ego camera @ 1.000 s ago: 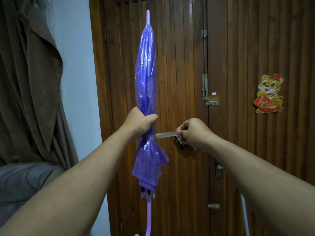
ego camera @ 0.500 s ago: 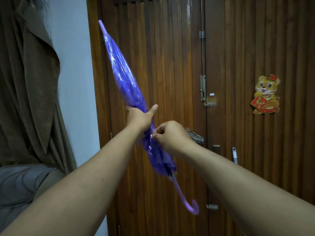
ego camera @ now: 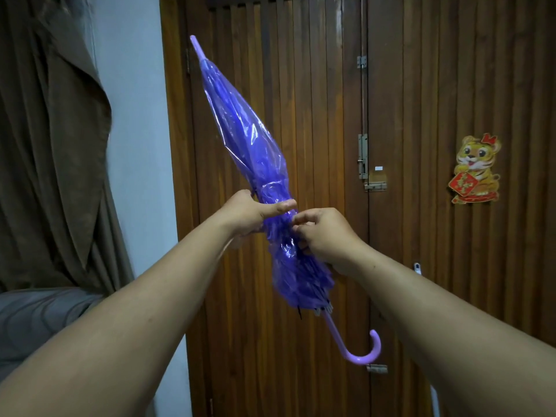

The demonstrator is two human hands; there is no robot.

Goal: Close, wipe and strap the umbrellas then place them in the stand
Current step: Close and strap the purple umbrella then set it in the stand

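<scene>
A closed purple see-through umbrella (ego camera: 243, 127) is held up in front of me, tilted with its tip at the upper left and its lilac hook handle (ego camera: 365, 353) at the lower right. My left hand (ego camera: 252, 213) grips the gathered canopy at its waist, thumb lying across it. My right hand (ego camera: 325, 236) sits just right of that, fingers curled and pinching at the canopy where the strap wraps; the strap itself is hidden under the fingers. No stand is in view.
A dark wooden slatted door (ego camera: 421, 236) fills the background, with a latch (ego camera: 374, 185) and a tiger sticker (ego camera: 475, 170). A brown curtain (ego camera: 51, 145) hangs at the left above a grey cushion (ego camera: 39, 320).
The umbrella has gone from upright to tilted, tip to the left. My right hand, which pulled the strap out to the right, has come in against the canopy beside my left hand.
</scene>
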